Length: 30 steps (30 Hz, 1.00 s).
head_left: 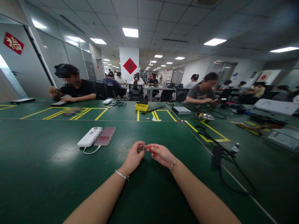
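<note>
Over the green table (154, 193), my left hand (135, 156) is closed around a small dark metallic piece (142, 149), too small to name. My right hand (162, 154) pinches a small orange-red piece (149, 148), its kind unclear. The fingertips of both hands meet, and I cannot tell whether the two pieces are joined. Each wrist wears a bracelet. Left of my hands lies a white power bank (90, 137) marked 15, with a white cable (92, 152) running to a blurred-out reddish object (105, 136).
A black cable (217, 155) snakes across the table on the right, near a metal bowl (205, 116). Further back are a yellow bin (142, 107) and a grey box (181, 110). Two people (72, 87) sit at the far edge. Yellow tape marks the surface.
</note>
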Motion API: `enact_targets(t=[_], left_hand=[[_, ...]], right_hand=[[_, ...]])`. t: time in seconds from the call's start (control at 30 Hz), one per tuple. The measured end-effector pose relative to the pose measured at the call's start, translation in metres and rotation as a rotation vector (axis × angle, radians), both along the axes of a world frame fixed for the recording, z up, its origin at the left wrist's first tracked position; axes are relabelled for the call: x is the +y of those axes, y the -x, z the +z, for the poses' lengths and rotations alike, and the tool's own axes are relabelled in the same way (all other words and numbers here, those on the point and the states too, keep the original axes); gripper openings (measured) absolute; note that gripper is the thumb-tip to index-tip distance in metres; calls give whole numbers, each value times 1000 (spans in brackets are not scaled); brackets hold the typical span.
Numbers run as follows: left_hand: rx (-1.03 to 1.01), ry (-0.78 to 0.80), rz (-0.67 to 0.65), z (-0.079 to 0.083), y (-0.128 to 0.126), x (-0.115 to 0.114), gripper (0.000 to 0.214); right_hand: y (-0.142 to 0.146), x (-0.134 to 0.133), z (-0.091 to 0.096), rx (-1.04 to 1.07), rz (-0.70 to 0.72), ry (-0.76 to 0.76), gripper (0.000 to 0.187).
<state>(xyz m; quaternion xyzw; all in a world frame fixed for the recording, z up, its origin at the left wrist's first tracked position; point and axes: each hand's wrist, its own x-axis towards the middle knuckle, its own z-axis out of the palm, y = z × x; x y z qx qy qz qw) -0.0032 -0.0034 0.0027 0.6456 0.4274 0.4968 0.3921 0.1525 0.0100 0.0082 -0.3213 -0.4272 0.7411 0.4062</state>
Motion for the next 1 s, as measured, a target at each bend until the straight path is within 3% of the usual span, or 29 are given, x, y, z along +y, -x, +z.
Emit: enact_targets(t=[0.2, 0.37, 0.47, 0.73, 1.0], left_hand=[[49, -15, -1, -5, -1, 1, 23], [281, -210, 133, -1, 0, -3, 21], [340, -333, 135, 5, -1, -6, 22], [382, -295, 209, 5, 1, -7, 22], [332, -241, 312, 12, -1, -11, 13]], right_hand=[[3, -1, 3, -30, -97, -46, 24], [12, -2, 2, -190, -253, -137, 23], [18, -3, 1, -232, -314, -166, 23], [23, -6, 4, -269, -367, -180, 20], [34, -13, 3, -210, -434, -133, 31]])
